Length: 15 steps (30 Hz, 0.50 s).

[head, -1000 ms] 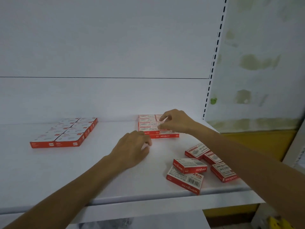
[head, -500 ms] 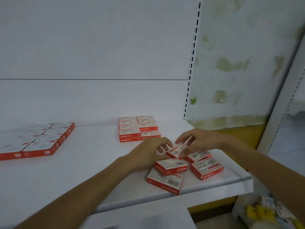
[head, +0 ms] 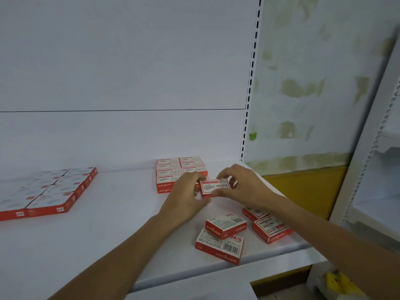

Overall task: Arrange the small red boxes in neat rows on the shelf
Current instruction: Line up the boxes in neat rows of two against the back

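Note:
A small red-and-white box [head: 214, 187] is held just above the white shelf [head: 112, 224], between my left hand [head: 186, 198] and my right hand [head: 242, 187], fingers of both on its edges. Right behind it sits a neat block of red boxes [head: 173, 176] in two columns near the back wall. Several loose red boxes lie at the shelf's front right: one stacked askew on another [head: 225, 226], [head: 218, 247], one at the right [head: 270, 230], and one partly hidden under my right forearm [head: 253, 213].
Another tidy block of red boxes [head: 49, 191] lies at the left of the shelf. The shelf's front edge runs below the loose boxes. A slotted upright [head: 251, 83] ends the shelf on the right, with a stained wall and a second shelf unit beyond.
My hands came from the loose pile, lifted one box and carried it back toward the rear block. The camera swung a little to the right.

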Each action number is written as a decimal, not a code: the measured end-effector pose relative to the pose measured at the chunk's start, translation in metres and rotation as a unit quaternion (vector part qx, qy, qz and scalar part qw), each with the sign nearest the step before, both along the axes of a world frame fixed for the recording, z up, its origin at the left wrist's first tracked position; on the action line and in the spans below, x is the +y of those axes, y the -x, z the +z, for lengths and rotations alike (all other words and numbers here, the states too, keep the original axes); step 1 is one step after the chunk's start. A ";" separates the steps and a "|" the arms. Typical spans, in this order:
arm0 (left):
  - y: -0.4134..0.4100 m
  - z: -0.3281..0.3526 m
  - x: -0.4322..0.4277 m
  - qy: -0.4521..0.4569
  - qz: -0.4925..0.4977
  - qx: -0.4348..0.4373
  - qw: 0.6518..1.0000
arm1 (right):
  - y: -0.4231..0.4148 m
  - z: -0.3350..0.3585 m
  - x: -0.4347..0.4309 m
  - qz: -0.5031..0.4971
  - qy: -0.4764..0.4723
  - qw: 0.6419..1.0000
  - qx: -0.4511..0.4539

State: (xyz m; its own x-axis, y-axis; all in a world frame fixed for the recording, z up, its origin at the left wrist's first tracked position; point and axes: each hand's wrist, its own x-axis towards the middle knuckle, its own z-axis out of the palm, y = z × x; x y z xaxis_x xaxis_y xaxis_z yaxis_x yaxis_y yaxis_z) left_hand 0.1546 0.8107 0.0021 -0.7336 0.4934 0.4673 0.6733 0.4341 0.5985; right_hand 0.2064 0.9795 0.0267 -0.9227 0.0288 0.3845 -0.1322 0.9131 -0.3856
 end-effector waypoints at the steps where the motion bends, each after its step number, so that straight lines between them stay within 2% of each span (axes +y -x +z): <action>1: 0.002 0.003 -0.002 -0.015 0.014 0.002 1.000 | 0.001 0.002 -0.001 0.013 0.003 1.000 0.018; 4: 0.004 0.011 -0.012 -0.058 0.046 0.003 0.997 | 0.002 0.003 -0.010 0.040 -0.015 0.995 0.085; 8: 0.004 0.015 -0.023 -0.101 0.073 0.056 0.991 | 0.006 0.000 -0.025 0.079 -0.030 0.978 0.189; 11: 0.005 0.017 -0.026 -0.127 0.091 0.065 0.986 | 0.007 0.002 -0.031 0.078 -0.021 0.975 0.208; 15: 0.002 0.018 -0.027 -0.157 0.080 0.016 0.984 | 0.007 0.000 -0.030 0.078 -0.004 0.977 0.197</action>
State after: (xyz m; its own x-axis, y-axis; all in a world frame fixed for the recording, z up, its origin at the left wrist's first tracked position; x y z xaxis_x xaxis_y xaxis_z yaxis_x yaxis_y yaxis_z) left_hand 0.1529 0.7832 0.0203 -0.7729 0.1993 0.6024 0.6316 0.3333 0.7001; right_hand 0.1995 0.9496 0.0272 -0.6963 -0.1056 0.7099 -0.4072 0.8726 -0.2696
